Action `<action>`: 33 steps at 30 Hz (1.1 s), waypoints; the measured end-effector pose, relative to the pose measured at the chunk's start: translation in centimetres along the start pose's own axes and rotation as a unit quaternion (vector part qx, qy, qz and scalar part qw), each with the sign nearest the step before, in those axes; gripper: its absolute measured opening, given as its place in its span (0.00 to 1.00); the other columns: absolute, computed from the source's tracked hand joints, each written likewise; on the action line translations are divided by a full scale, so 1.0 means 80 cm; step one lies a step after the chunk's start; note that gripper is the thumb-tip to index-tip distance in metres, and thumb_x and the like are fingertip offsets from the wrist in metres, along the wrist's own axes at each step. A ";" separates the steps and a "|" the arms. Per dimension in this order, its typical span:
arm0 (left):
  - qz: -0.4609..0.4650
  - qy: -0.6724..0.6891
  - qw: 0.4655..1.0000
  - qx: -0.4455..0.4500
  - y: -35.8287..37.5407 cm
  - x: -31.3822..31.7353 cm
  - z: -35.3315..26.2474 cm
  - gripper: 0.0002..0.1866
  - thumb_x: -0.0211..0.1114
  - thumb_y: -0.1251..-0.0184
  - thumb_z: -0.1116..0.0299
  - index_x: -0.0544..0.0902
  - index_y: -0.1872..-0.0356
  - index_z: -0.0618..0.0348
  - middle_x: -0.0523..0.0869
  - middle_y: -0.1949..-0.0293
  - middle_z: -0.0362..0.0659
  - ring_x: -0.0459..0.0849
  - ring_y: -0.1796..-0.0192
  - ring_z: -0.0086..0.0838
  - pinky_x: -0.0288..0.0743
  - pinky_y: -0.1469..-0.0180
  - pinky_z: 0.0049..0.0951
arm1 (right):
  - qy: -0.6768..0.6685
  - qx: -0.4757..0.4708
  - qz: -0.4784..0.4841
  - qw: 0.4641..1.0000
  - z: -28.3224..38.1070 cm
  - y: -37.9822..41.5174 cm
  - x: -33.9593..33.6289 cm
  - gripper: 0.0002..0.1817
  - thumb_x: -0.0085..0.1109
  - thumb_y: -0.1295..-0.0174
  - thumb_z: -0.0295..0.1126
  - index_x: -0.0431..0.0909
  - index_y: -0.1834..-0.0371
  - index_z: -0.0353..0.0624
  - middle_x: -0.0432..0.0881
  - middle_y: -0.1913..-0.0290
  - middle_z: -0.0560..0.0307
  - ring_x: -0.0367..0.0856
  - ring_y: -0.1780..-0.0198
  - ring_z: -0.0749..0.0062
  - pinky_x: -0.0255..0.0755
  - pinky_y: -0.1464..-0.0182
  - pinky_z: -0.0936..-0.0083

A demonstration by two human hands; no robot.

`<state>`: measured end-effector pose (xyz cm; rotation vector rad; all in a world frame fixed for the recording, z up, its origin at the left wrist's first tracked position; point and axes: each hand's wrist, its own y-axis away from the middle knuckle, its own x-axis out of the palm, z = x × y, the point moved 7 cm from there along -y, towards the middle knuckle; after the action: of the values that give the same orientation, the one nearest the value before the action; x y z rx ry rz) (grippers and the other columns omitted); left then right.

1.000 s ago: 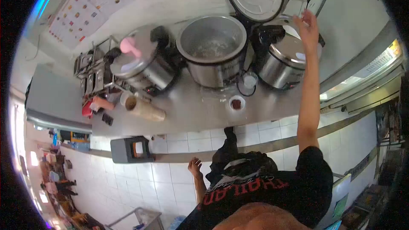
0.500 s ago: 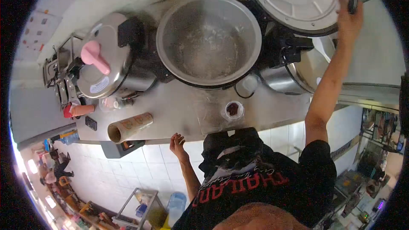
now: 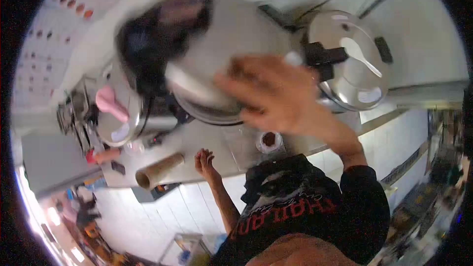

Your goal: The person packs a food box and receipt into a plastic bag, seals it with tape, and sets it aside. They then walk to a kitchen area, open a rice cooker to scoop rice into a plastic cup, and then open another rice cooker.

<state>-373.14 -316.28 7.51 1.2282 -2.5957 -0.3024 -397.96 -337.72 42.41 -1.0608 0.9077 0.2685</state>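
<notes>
A large steel cooker lid [image 3: 241,34], blurred by motion, covers the opening of the middle cooker, its dark hinge or handle part [image 3: 152,44] at the left. My right hand [image 3: 276,96], also smeared, is over the lid's front right part with fingers stretched out and thumb apart. Low at the counter's front edge, my left hand [image 3: 204,162] hangs with loosely bent fingers and nothing in it. A small clear cup [image 3: 269,141] of dark reddish-brown contents stands on the counter, between my body and the middle cooker.
To the left is a lidded cooker with a pink scoop [image 3: 112,103] on top. A white spoon [image 3: 361,56] lies on the right cooker's lid [image 3: 340,86]. A cardboard-like tube [image 3: 158,170] and dark phone-like object [image 3: 118,167] rest on the counter [image 3: 207,140].
The middle cooker's lid has swung from upright at the right down over the pot, hiding its inside. My right hand has moved left and down with it. The view has shifted slightly.
</notes>
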 end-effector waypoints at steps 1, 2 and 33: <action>0.004 0.005 1.000 0.001 0.002 0.002 0.001 0.13 0.59 0.29 0.62 0.80 0.51 0.60 0.84 0.60 0.43 0.82 0.59 0.27 0.76 0.57 0.28 | -0.021 -0.015 0.004 1.000 0.013 0.011 0.028 0.36 0.68 0.63 0.35 0.78 0.41 0.49 0.79 0.49 0.56 0.81 0.54 0.61 0.79 0.53 0.69; 0.001 0.004 1.000 -0.002 0.004 -0.002 0.005 0.14 0.59 0.29 0.63 0.80 0.51 0.60 0.84 0.59 0.43 0.82 0.59 0.27 0.76 0.57 0.28 | -0.037 -0.033 -0.022 0.999 0.023 0.027 0.057 0.35 0.65 0.62 0.37 0.78 0.42 0.50 0.78 0.49 0.57 0.81 0.55 0.62 0.79 0.53 0.69; 0.324 -0.419 0.845 -0.066 0.100 0.134 0.193 0.22 0.64 0.34 0.60 0.74 0.44 0.58 0.86 0.68 0.53 0.86 0.68 0.40 0.79 0.62 0.37 | -0.319 0.408 0.251 0.818 -0.085 0.485 0.105 0.09 0.63 0.39 0.28 0.77 0.60 0.35 0.81 0.68 0.54 0.79 0.67 0.74 0.73 0.63 0.74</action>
<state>-390.34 -318.49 -3.25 0.0573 -3.4039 -1.0257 -419.18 -326.09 10.24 0.1120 0.5588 0.5678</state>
